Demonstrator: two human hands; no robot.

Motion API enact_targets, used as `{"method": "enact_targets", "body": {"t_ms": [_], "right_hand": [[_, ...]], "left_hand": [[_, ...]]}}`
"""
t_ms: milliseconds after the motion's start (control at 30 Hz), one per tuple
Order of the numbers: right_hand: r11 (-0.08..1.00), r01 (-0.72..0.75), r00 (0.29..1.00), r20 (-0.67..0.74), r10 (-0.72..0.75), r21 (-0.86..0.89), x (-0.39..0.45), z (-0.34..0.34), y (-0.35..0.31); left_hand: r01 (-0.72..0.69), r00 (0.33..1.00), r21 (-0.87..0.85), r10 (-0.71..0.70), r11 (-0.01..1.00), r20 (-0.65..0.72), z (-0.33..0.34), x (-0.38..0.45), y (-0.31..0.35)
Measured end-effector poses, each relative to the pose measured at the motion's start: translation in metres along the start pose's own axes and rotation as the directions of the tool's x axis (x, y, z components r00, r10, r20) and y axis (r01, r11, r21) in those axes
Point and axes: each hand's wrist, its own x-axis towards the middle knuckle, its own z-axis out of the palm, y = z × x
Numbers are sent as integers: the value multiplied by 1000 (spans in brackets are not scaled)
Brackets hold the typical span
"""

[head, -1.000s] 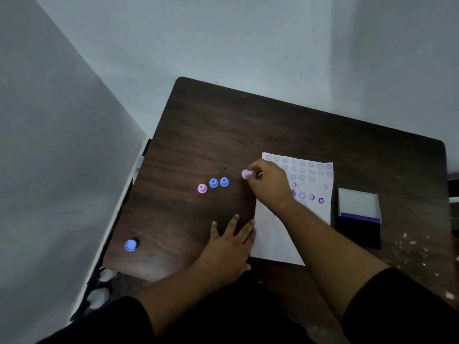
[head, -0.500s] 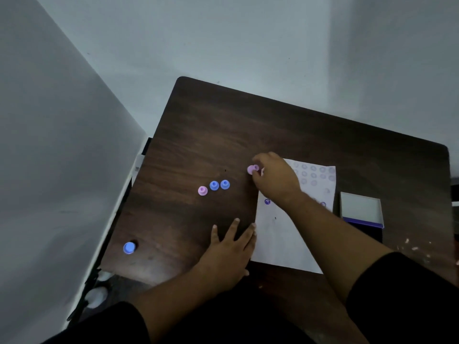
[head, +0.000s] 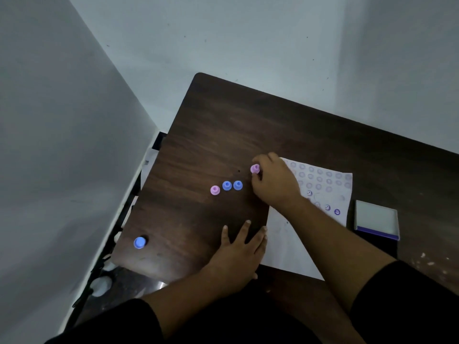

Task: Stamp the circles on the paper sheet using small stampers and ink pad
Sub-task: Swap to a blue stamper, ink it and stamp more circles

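The right hand curls its fingertips around a small round pink stamper at the white paper sheet's left edge. The left hand lies flat, fingers spread, empty, on the dark wood-grain tabletop. A square ink pad sits right of the sheet.

I see a dark wood-grain table, matt, under my left hand; right of it lies matt white paper; smooth plastic-looking stampers beyond.
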Motion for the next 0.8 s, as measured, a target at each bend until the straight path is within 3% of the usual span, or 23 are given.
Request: {"method": "enact_targets", "body": {"t_ms": [100,167,300,400,633,700,800], "right_hand": [[992,122,982,141,-124,22,-16,4,-8],[993,121,972,202,-116,-12,-19,11,-14],[985,155,973,185,-138,-81,-14,21,-23],[993,116,985,136,-110,-36,-18,17,-20],[955,-196,979,-14,204,222,-80,-38,47],[889,-318,937,-35,348,329,-107,-59,80],[710,-484,815,-31,578,511,-145,-87,131]], "left_hand": [[16,998,14,-15,1000,-69,5,-2,2],[18,996,26,-16,999,-92,8,-4,3],[24,997,46,-20,999,-80,6,-3,3],[28,998,54,-26,998,-52,1,-4,4],[43,998,23,-44,999,44,-9,-3,7],[63,997,33,-64,997,38,-9,-4,10],[94,996,59,-94,994,9,-7,-6,14]]}}
